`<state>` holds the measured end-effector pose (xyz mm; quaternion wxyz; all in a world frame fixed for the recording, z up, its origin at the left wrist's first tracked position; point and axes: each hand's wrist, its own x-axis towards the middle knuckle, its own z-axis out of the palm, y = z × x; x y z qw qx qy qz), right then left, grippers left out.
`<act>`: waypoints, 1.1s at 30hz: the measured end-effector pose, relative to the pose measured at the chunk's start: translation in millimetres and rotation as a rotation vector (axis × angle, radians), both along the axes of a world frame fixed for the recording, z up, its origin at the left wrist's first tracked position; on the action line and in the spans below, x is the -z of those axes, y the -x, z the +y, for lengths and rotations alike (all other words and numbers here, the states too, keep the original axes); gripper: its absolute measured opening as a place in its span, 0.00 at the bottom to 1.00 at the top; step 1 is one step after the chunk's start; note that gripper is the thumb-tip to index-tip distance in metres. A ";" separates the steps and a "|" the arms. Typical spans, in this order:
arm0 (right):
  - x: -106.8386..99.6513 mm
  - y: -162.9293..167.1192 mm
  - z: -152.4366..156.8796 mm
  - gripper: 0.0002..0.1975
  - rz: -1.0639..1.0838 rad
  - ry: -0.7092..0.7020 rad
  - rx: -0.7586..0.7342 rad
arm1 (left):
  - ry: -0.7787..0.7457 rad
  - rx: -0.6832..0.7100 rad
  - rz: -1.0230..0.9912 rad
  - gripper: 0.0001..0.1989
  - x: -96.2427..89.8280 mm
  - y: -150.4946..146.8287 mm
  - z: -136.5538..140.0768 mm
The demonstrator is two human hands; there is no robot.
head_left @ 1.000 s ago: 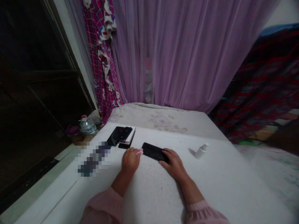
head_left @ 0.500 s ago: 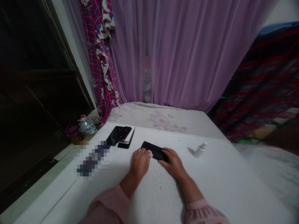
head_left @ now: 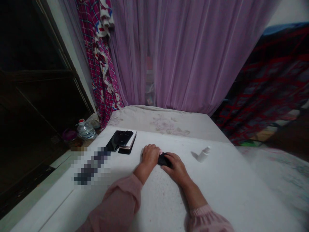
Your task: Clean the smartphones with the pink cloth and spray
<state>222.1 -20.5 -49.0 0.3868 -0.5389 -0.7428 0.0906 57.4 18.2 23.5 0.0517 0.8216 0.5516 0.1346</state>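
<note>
- at the clock's centre, flat on the white tabletop (head_left: 156,203): dark phone (head_left: 164,160), slim, smooth and oblong, largely hidden under two hands.
- from between seven and eight o'clock: left forearm in a loose pink sleeve (head_left: 116,203), angled up and inward; left hand (head_left: 151,155) palm down, knuckles raised, fingers bent close together over the phone's left part.
- at those same fingertips, toward the phone's upper edge: small pink cloth (head_left: 160,151), pinched within the curled left hand, soft-looking, just a tuft in sight.
- from five o'clock: right forearm angled up and leftward, gathered cuff (head_left: 198,211) well back from the wrist; right hand (head_left: 177,167) half curled around the phone's right end, thumb by the near edge, fingers over the far one.
- toward three o'clock, well apart: white bottle (head_left: 204,154), small, cylindrical, narrower at the top.
- toward ten o'clock: overlapping phones (head_left: 126,140), glossy black with one pale edge.
- toward twelve: flowered cloth (head_left: 166,125), faintly printed; beyond, purple curtain (head_left: 188,58) in long vertical folds.
</note>
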 end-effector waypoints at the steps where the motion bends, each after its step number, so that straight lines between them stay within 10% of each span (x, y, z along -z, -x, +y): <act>1: 0.0 0.1 -0.3 0.22 0.003 -0.006 -0.001 | 0.002 -0.007 0.007 0.12 -0.2 -0.7 4.6; 10: -2.6 0.6 -1.6 0.23 -0.001 -0.004 -0.001 | 0.030 -0.144 0.064 0.13 -7.1 24.4 32.2; 33: -3.2 0.8 -1.7 0.22 -0.015 0.005 0.011 | 0.067 -0.273 0.040 0.15 -5.3 70.4 -13.8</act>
